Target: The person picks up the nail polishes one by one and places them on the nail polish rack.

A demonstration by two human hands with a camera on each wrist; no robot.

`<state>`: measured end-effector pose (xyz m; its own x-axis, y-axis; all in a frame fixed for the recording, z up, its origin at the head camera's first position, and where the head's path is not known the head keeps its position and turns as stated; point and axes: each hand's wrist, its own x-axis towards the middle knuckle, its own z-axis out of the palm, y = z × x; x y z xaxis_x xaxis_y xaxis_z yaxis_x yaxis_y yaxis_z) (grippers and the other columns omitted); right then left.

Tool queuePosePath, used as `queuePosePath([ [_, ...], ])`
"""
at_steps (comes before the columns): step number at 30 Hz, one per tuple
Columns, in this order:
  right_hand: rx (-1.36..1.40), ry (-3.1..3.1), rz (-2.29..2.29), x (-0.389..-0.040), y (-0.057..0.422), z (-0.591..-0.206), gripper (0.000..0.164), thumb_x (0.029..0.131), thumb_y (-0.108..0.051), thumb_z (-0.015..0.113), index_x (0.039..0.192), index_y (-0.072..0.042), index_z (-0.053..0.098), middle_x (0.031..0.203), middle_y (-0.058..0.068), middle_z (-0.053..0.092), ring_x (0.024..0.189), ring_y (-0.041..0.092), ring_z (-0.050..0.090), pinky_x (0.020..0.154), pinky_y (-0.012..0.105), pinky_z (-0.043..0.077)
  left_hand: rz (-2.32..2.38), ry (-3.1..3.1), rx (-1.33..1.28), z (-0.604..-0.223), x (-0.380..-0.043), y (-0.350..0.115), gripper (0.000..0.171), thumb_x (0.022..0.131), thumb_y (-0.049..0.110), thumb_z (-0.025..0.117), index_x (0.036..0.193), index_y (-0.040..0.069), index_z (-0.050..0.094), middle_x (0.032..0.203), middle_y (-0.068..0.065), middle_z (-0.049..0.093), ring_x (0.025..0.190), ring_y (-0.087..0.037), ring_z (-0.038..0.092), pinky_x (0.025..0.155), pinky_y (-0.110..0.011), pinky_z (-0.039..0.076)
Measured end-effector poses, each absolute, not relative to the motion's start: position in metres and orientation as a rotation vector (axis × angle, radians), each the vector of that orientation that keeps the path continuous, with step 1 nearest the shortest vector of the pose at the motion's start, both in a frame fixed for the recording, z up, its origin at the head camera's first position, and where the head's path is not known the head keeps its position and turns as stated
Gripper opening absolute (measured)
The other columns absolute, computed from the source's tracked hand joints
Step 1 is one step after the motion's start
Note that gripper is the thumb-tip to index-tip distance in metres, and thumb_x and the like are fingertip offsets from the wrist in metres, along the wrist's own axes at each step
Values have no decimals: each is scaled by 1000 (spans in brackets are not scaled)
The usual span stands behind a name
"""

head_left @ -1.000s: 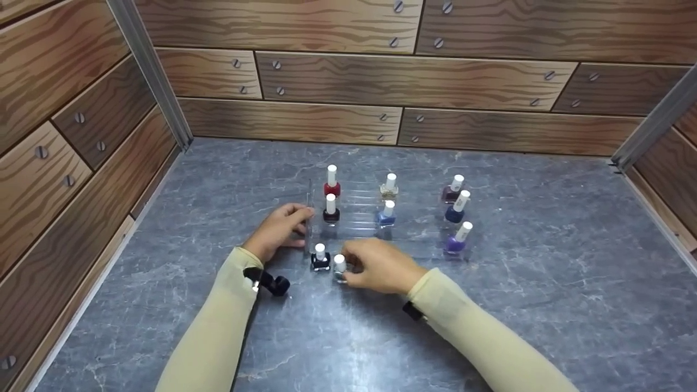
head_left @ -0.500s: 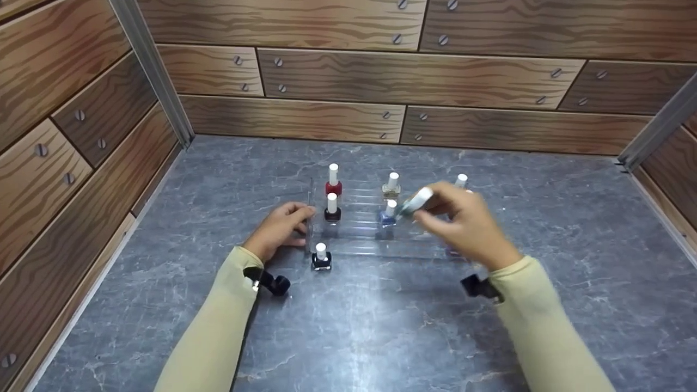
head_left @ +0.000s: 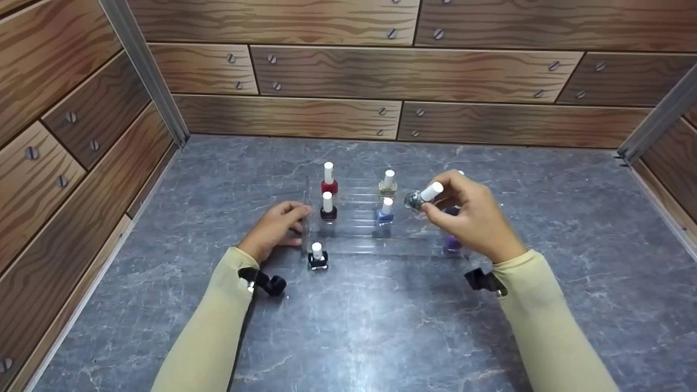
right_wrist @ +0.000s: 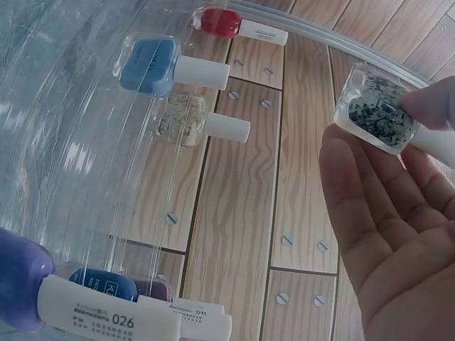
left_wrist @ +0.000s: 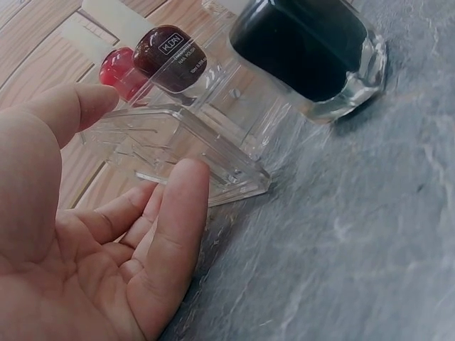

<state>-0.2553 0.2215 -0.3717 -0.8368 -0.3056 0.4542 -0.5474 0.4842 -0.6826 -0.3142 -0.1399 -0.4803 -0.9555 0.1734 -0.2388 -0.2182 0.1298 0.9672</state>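
Note:
My right hand [head_left: 468, 218] pinches the white cap of a nail polish bottle [head_left: 415, 201] and holds it tilted above the right part of a clear stepped rack [head_left: 356, 247]. Dark glitter flakes show in its glass in the right wrist view. My left hand [head_left: 275, 228] rests loosely against the rack's left end wall [left_wrist: 206, 153], thumb at the upper edge and fingers along the outer side. Red [head_left: 329, 187], dark red [head_left: 328, 212], gold-glitter [head_left: 387, 188] and blue [head_left: 385, 216] bottles stand on the rack. A purple bottle [right_wrist: 21, 280] stands at its right, partly hidden by my right hand.
A black nail polish bottle [head_left: 318, 260] stands on the grey marbled table [head_left: 348, 326] in front of the rack's left end. Dark blue [right_wrist: 106, 284] and dark purple bottles [right_wrist: 153, 290] sit beyond the purple one. Wood-patterned walls [head_left: 326, 71] enclose the back and sides.
My right hand has lifted the glitter bottle from beside the black bottle and carried it right and away, over the rack's right part. My left hand has stayed at the rack's left end.

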Motion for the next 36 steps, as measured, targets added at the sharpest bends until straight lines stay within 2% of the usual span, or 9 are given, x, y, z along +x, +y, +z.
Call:
queuePosePath([
  [6, 721, -2504, 1267, -258, 222, -372, 20, 88, 5, 75, 104, -1, 66, 95, 6, 73, 78, 19, 70, 67, 22, 62, 1905, 2121, -52, -482, -315, -142, 40, 100, 38, 68, 126, 8, 63, 112, -8, 59, 92, -17, 60, 68, -27, 63],
  [15, 721, -2530, 1296, -257, 220, -375, 20, 87, 3, 76, 103, -4, 67, 93, 5, 72, 77, 20, 69, 68, 24, 63, 1888, 2135, -48, -484, -315, -142, 42, 101, 39, 67, 128, 8, 63, 118, -8, 57, 97, -18, 58, 71, -27, 63],
  [36, 717, -2558, 1233, -258, 226, -375, 21, 87, 2, 77, 104, -4, 66, 92, 6, 73, 76, 19, 69, 65, 24, 62, 1910, 2118, -43, -481, -315, -139, 41, 100, 38, 68, 126, 7, 63, 113, -9, 57, 93, -17, 59, 69, -27, 63],
])
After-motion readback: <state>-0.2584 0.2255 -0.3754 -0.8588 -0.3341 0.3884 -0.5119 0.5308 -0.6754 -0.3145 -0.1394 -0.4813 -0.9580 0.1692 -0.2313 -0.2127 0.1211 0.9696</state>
